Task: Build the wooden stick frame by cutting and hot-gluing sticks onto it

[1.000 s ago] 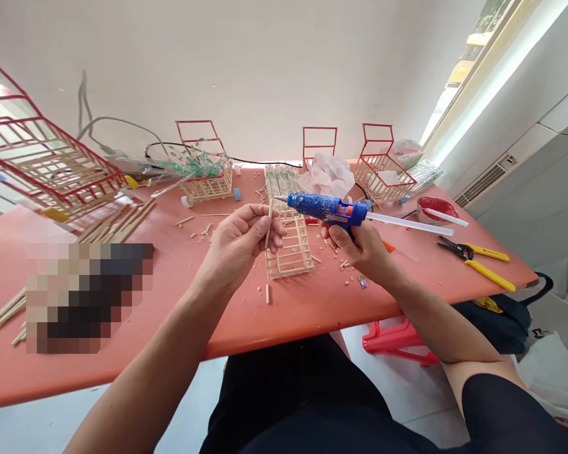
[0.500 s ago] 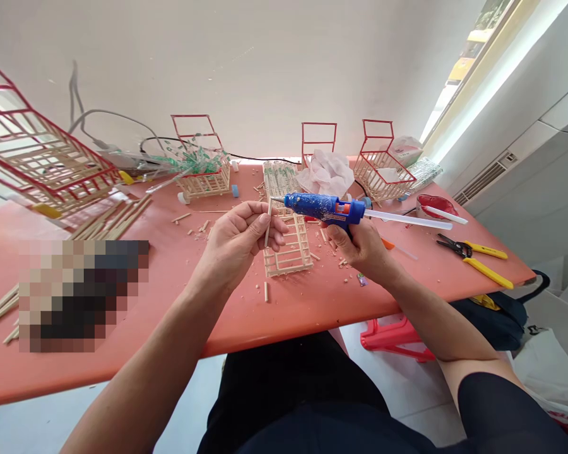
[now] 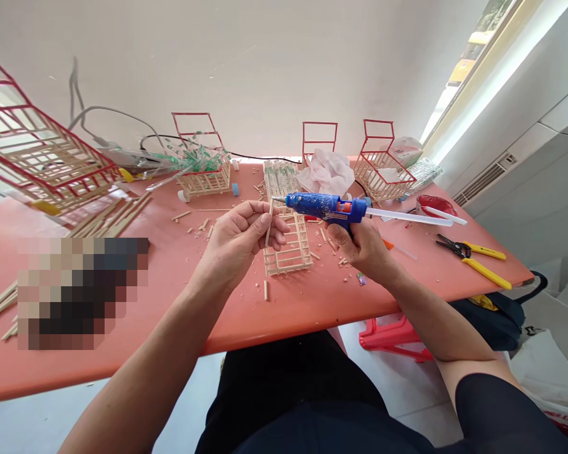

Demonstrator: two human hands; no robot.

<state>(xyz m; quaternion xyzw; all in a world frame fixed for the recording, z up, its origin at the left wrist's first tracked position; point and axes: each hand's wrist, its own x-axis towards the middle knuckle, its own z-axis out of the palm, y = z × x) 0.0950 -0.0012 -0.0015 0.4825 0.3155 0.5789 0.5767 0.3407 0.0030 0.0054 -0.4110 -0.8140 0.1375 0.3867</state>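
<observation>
My left hand (image 3: 239, 239) pinches a short wooden stick (image 3: 268, 228) upright above the orange table (image 3: 123, 340). My right hand (image 3: 360, 243) grips a blue glue gun (image 3: 329, 207) by its handle, with a clear glue rod sticking out of its back to the right. The gun's metal nozzle touches the top end of the stick. Just behind my hands a flat ladder-like frame of wooden sticks (image 3: 288, 243) lies on the table.
Small stick baskets with red rims (image 3: 383, 167) stand along the far edge, and a larger one (image 3: 38, 157) stands at the left. Yellow-handled pliers (image 3: 473, 255), a red dish (image 3: 433, 207), crumpled paper (image 3: 326, 173), loose sticks (image 3: 113, 217) and wood scraps lie around. A red stool (image 3: 392, 337) sits below.
The view has shifted slightly. The nozzle of the glue gun has stayed at the top of the stick, and both hands keep their grips.
</observation>
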